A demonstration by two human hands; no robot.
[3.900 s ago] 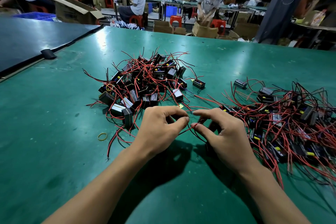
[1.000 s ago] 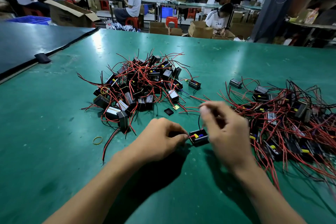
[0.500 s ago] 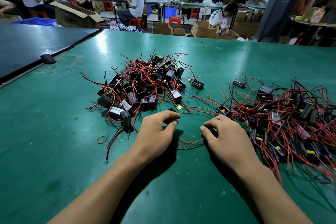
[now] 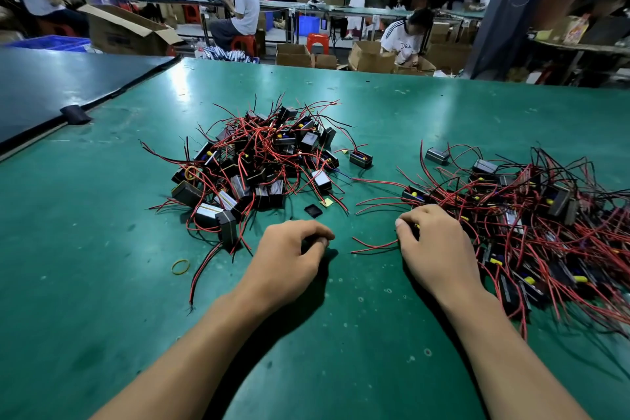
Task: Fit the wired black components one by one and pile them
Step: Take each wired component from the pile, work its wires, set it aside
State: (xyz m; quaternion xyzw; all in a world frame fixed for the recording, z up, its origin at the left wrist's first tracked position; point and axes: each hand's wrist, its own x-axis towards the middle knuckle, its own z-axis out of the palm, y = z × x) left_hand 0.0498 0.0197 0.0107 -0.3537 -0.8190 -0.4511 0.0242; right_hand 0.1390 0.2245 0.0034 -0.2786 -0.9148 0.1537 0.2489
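A busy workshop hall lies behind, with people seated at long benches among cardboard boxes. In front is a green table.

Two heaps of black components with red wires lie on the table. The left pile sits beyond the left hand. The right pile spreads out from the right hand to the table's right edge.

The right hand lies at the near left edge of the right pile, knuckles up. Its fingers are curled down over a component. Only a yellow speck of the component shows at the fingertips. Two red wires run out from under the hand towards the left hand and stop short of it.

The left hand rests on the table, well apart from the right. Its fingers are curled and the thumb and forefinger tips are close together. Something dark sits beneath them, but I cannot tell whether it is a part or a shadow.

A small black cap lies flat on the table just beyond the left hand, at the near edge of the left pile. A yellow band lies to the left of that hand.
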